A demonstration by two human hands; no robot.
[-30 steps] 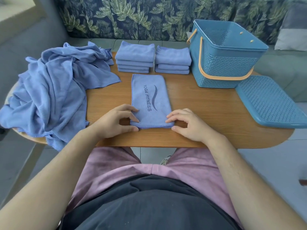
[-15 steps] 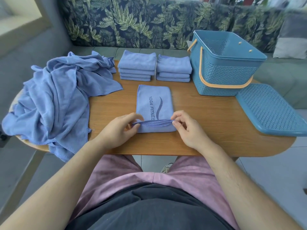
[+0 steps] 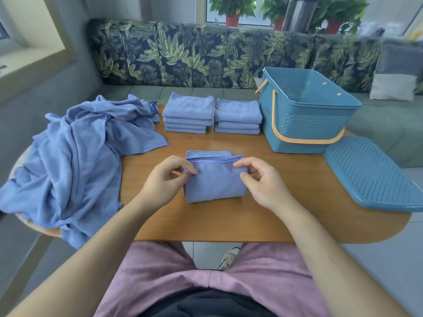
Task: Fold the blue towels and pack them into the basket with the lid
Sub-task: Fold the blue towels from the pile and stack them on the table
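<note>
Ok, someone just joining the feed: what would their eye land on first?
Probably the blue towel at the centre of the table, folded small, with the left hand and right hand pinching its sides. Next, the heap of unfolded towels spilling off the table's left end, then the open basket at the back right, its lid lying beside it.

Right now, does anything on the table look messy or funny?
Yes. The heap of unfolded towels is crumpled and hangs over the left edge of the table. The lid lies off, flat beside the basket. The folded stacks look neat.
</note>
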